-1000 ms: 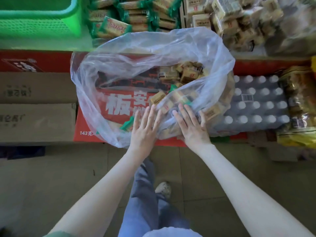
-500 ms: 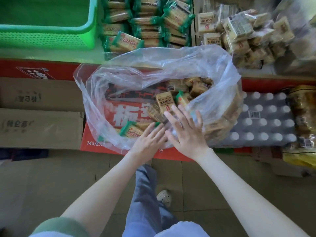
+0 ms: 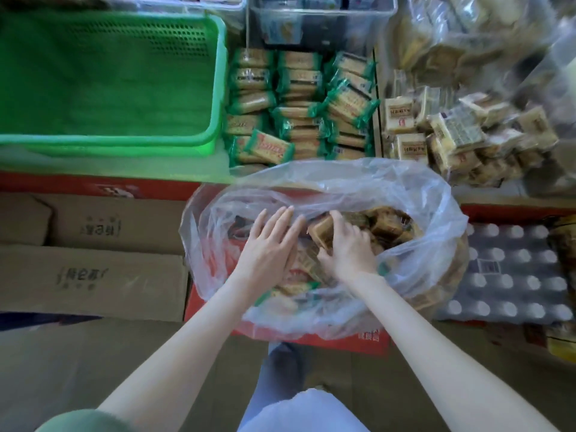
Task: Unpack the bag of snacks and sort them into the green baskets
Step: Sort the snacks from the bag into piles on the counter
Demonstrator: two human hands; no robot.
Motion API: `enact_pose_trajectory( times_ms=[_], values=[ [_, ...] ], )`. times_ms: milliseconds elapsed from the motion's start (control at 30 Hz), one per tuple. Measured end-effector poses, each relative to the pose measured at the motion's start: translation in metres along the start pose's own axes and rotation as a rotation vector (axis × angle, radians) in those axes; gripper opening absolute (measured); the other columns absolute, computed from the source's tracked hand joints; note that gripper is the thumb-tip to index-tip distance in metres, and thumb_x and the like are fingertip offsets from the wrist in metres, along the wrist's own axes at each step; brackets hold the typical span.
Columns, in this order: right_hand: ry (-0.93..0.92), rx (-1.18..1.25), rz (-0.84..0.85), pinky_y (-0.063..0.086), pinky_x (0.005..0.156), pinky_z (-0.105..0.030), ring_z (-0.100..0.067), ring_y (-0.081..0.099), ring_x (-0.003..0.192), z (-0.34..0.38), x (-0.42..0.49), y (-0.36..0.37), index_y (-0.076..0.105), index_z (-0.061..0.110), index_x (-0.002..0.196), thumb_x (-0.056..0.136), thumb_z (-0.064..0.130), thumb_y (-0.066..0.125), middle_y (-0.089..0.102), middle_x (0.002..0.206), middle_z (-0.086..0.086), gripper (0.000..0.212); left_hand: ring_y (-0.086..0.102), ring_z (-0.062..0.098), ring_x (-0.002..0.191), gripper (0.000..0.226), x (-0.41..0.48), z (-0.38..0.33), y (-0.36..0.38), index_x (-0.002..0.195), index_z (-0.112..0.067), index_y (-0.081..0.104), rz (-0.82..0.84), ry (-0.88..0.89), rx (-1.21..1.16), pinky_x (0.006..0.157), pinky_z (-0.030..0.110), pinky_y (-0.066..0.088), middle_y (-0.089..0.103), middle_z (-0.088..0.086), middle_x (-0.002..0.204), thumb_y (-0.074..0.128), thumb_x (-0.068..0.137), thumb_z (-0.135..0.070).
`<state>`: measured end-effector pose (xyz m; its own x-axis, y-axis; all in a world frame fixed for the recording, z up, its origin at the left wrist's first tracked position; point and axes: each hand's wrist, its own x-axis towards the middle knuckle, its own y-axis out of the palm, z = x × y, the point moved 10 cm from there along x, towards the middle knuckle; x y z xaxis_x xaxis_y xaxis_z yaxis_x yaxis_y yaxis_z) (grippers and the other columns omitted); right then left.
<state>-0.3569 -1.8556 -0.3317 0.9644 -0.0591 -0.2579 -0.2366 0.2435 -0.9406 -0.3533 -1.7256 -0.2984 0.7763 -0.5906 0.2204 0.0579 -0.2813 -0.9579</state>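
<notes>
Mid-frame, my right hand [image 3: 346, 249] curls round a packet [image 3: 322, 231] while my left hand [image 3: 270, 246] lies flat-fingered in the bag [image 3: 424, 194], whose slack film may snag and spill the rest.

The single head-worn wide-angle camera looks forward and steeply down from close above, past the forearms to the left hand [image 3: 268, 248] and right hand [image 3: 349, 251] in the clear bag [image 3: 424, 210] of snack packs [image 3: 384, 227], green basket [image 3: 106, 140] top left, floor [image 3: 62, 363] along the bottom.
</notes>
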Motion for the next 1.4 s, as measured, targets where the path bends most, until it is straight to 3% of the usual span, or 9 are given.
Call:
enact_pose_trajectory(
  times_ms=[200, 367, 467, 567, 833, 933, 1133, 1267, 1400],
  values=[
    [0.033, 0.466, -0.206, 0.040, 0.080, -0.030, -0.026, 0.050, 0.103, -0.038, 0.001, -0.090, 0.035, 0.018, 0.130, 0.085, 0.023, 0.066, 0.047, 0.120, -0.008, 0.055, 0.044, 0.038, 0.133, 0.064, 0.081, -0.005, 0.001, 0.140, -0.005, 0.047, 0.097, 0.022, 0.094, 0.109, 0.057, 0.031, 0.044, 0.023, 0.144, 0.067, 0.083, -0.024],
    [0.072, 0.509, -0.382, 0.043, 0.087, -0.030, -0.017, 0.047, 0.105, -0.087, -0.008, -0.152, 0.042, 0.016, 0.130, 0.084, 0.016, 0.068, 0.048, 0.117, -0.001, 0.053, 0.051, 0.038, 0.126, 0.068, 0.131, -0.043, 0.002, 0.134, -0.004, 0.054, 0.135, 0.102, 0.043, 0.103, 0.056, 0.038, 0.050, 0.023, 0.139, 0.078, 0.073, -0.021],
    [0.209, 0.485, -0.495, 0.044, 0.093, -0.038, -0.022, 0.048, 0.110, -0.142, -0.011, -0.176, 0.047, 0.013, 0.129, 0.084, 0.016, 0.067, 0.053, 0.121, -0.006, 0.050, 0.052, 0.039, 0.125, 0.066, 0.155, -0.070, -0.002, 0.132, -0.004, 0.056, 0.118, 0.142, 0.003, 0.104, 0.056, 0.037, 0.052, 0.023, 0.137, 0.079, 0.073, -0.020],
    [0.345, 0.499, -0.557, 0.039, 0.094, -0.032, -0.025, 0.045, 0.117, -0.194, -0.008, -0.197, 0.046, 0.013, 0.131, 0.088, 0.018, 0.064, 0.051, 0.129, -0.009, 0.046, 0.048, 0.038, 0.129, 0.066, 0.175, -0.092, -0.005, 0.138, -0.005, 0.051, 0.107, 0.162, -0.022, 0.107, 0.055, 0.033, 0.049, 0.022, 0.141, 0.075, 0.078, -0.022],
    [0.392, 0.391, -0.657, 0.044, 0.093, -0.050, -0.035, 0.048, 0.115, -0.293, 0.055, -0.232, 0.045, 0.009, 0.126, 0.088, 0.020, 0.063, 0.051, 0.130, -0.016, 0.044, 0.048, 0.035, 0.130, 0.052, 0.230, -0.128, 0.004, 0.139, -0.010, 0.049, 0.066, 0.086, -0.042, 0.105, 0.054, 0.039, 0.048, 0.020, 0.142, 0.050, 0.094, -0.036],
    [0.326, 0.354, -0.649, 0.048, 0.086, -0.053, -0.033, 0.048, 0.112, -0.319, 0.088, -0.232, 0.040, 0.010, 0.124, 0.090, 0.021, 0.061, 0.047, 0.129, -0.016, 0.042, 0.041, 0.032, 0.135, 0.057, 0.247, -0.137, 0.020, 0.143, -0.013, 0.044, 0.087, 0.043, -0.024, 0.109, 0.054, 0.034, 0.044, 0.018, 0.146, 0.032, 0.097, -0.043],
    [0.186, 0.150, -0.404, 0.025, 0.109, -0.048, -0.031, 0.031, 0.135, -0.338, 0.142, -0.213, 0.041, 0.015, 0.136, 0.095, 0.030, 0.053, 0.038, 0.146, -0.012, 0.046, 0.039, 0.032, 0.137, 0.058, 0.263, -0.140, 0.037, 0.145, -0.016, 0.043, 0.073, -0.029, 0.055, 0.113, 0.053, 0.026, 0.042, 0.017, 0.147, 0.025, 0.100, -0.048],
    [0.123, 0.183, -0.613, 0.023, 0.110, -0.052, -0.031, 0.030, 0.137, -0.317, 0.107, -0.232, 0.047, 0.010, 0.136, 0.094, 0.023, 0.052, 0.037, 0.149, -0.016, 0.044, 0.032, 0.031, 0.140, 0.052, 0.245, -0.133, 0.029, 0.142, -0.017, 0.046, 0.008, -0.052, 0.068, 0.115, 0.054, 0.014, 0.041, 0.015, 0.149, 0.029, 0.101, -0.044],
    [-0.146, 0.290, -0.803, 0.030, 0.107, -0.041, -0.028, 0.042, 0.124, -0.229, 0.054, -0.241, 0.050, 0.003, 0.129, 0.088, 0.012, 0.051, 0.049, 0.135, -0.015, 0.042, 0.035, 0.033, 0.138, 0.049, 0.205, -0.106, 0.024, 0.144, -0.018, 0.041, 0.022, -0.113, 0.092, 0.113, 0.055, 0.017, 0.041, 0.017, 0.148, 0.022, 0.103, -0.039]
  ],
)
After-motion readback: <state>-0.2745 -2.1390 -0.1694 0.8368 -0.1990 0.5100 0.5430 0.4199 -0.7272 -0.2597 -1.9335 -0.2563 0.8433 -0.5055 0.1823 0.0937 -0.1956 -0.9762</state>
